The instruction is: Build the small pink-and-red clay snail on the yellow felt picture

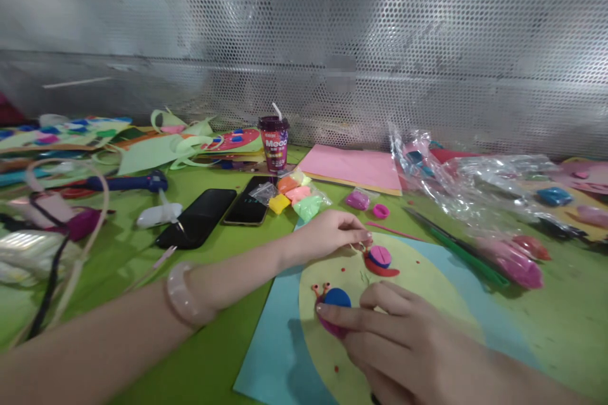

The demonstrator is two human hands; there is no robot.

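Note:
My left hand [335,235], with a pale bangle [181,294] on its wrist, pinches thumb and finger together at the head end of a red clay snail [382,271] with a pink and blue shell. What lies between those fingertips is too small to make out. The fingers of my right hand [403,335] press round a second clay snail [337,297], which has a blue shell, a purple body and two orange eye stalks. Both snails are on a yellow oval [441,278] on a light blue sheet [266,354], with small red dots scattered about.
Behind the sheet lie bagged clay pieces [297,193], two phones [199,218], a drink cup [274,145] with a straw and pink paper [354,164]. A green-handled tool [468,256] and clear plastic bags [456,183] are at right. Cords and a glue gun [128,182] lie left.

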